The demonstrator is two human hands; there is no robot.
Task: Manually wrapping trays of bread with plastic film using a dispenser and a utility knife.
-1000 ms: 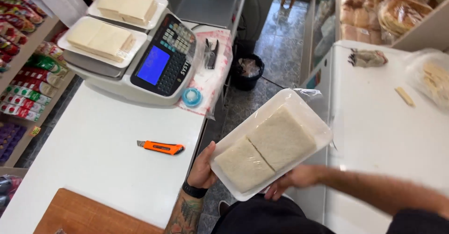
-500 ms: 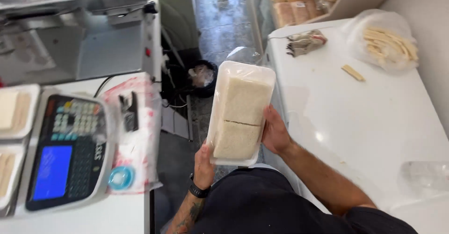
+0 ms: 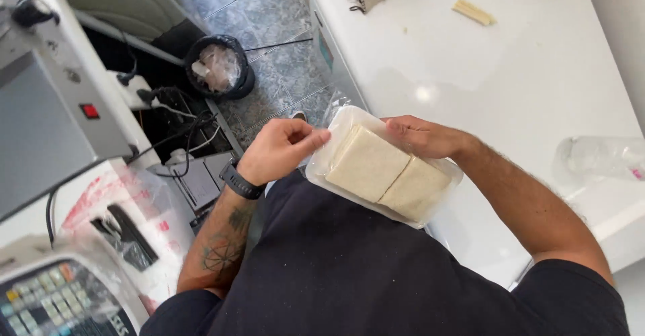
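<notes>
A white foam tray (image 3: pixel 322 175) with two pale cheese slabs (image 3: pixel 386 175) under clear film rests against my body at the edge of a white counter (image 3: pixel 484 74). My left hand (image 3: pixel 279 149) pinches the film at the tray's left end. My right hand (image 3: pixel 420 136) grips the tray's far rim. A black watch sits on my left wrist.
A black bin (image 3: pixel 218 67) lined with plastic stands on the tiled floor. A grey machine (image 3: pixel 47 114) with a red switch and cables is at left. A scale keypad (image 3: pixel 60 302) and a plastic bag (image 3: pixel 131 232) lie lower left. A cheese scrap (image 3: pixel 474 12) and a clear container (image 3: pixel 598 158) lie on the counter.
I have turned right, away from the scale, toward the white counter. The tray has come down close to my body and my left hand has moved from under it to its film edge.
</notes>
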